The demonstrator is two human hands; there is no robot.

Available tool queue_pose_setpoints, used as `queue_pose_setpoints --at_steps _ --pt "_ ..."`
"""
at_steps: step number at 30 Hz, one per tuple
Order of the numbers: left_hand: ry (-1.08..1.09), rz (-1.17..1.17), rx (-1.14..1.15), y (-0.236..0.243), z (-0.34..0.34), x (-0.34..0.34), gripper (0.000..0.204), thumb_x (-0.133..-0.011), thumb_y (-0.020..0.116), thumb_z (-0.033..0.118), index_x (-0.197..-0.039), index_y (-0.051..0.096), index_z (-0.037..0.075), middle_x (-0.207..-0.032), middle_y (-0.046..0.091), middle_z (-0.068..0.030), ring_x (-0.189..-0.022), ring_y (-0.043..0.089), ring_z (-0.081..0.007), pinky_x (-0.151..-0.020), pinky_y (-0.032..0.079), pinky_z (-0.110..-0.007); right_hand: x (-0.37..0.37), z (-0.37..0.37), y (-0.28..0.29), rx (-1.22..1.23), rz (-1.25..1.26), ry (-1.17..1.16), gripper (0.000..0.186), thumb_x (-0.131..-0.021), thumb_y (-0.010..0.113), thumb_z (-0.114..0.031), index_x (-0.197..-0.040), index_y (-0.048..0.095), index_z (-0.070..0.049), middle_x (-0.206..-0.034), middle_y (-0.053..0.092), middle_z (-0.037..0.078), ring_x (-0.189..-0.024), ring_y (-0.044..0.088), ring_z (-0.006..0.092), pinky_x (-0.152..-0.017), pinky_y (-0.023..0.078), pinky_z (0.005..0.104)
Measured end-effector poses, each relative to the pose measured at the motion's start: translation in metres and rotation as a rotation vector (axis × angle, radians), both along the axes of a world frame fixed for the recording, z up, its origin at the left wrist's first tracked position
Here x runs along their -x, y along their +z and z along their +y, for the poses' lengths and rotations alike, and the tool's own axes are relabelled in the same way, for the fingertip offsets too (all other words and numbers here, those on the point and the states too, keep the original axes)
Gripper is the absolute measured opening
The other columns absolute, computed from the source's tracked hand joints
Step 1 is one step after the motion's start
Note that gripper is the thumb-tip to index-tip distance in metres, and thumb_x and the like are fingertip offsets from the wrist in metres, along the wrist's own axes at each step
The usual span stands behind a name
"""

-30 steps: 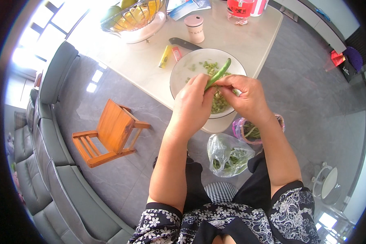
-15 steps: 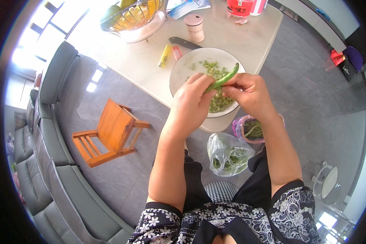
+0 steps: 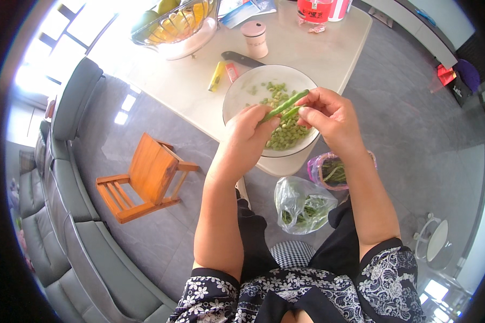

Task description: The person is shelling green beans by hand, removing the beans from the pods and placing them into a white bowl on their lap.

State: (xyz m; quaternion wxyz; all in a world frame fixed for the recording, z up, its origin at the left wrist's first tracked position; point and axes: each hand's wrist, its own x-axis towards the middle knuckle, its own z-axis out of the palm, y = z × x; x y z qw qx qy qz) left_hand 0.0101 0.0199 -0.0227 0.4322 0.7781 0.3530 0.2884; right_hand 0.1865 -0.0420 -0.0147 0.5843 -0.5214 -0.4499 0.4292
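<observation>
Between my two hands, over a white dark-rimmed dish, is a long green bean pod. My left hand pinches its near left end. At the other end, the fingers and thumb of my right hand are closed on the pod. A second green strip shows just below it, near my right thumb; whether it is split off the same pod I cannot tell. Many small green bean pieces lie in the dish beneath, partly hidden by my hands.
The dish stands at the corner of a pale table. Behind it are a black-handled knife, a pink cup and a wire fruit basket. Below hang or stand bags of green pods. A wooden chair is left.
The pod has tipped flatter, and a second green strip now shows below it. My left hand has shifted slightly left and down; my right fingers have moved up to the pod's far end.
</observation>
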Motion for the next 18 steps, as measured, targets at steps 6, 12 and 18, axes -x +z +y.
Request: queue_pose_setpoints --at_steps 6,12,18 --pt "0.021 -0.052 0.096 0.007 -0.007 -0.004 0.017 -0.084 0.058 0.012 -0.089 0.057 -0.004 -0.076 0.056 -0.0145 -0.069 0.055 -0.0233 -0.064 0.044 -0.032 0.0 -0.001 0.002 0.064 0.125 0.107 0.011 -0.078 0.062 -0.002 -0.088 0.063 0.001 -0.073 0.062 0.004 -0.064 0.057 0.0075 -0.061 0.047 0.0207" --pt "0.027 -0.187 0.304 0.011 -0.012 -0.009 0.019 -0.088 0.054 0.014 -0.082 0.056 -0.004 -0.066 0.054 -0.0064 -0.059 0.049 -0.012 -0.055 0.041 -0.026 -0.005 -0.002 0.001 0.069 0.257 0.166 0.012 -0.078 0.061 0.0 -0.089 0.064 0.002 -0.074 0.063 0.005 -0.063 0.058 0.0089 -0.06 0.048 0.0207" --pt "-0.007 -0.359 0.508 0.012 -0.016 -0.012 0.018 -0.091 0.051 0.015 -0.086 0.056 -0.001 -0.068 0.052 -0.0002 -0.058 0.045 -0.0071 -0.052 0.037 -0.022 -0.005 -0.004 0.008 0.103 0.418 0.188 0.011 -0.078 0.061 -0.001 -0.088 0.06 0.001 -0.073 0.061 0.007 -0.059 0.057 0.013 -0.054 0.047 0.0247"
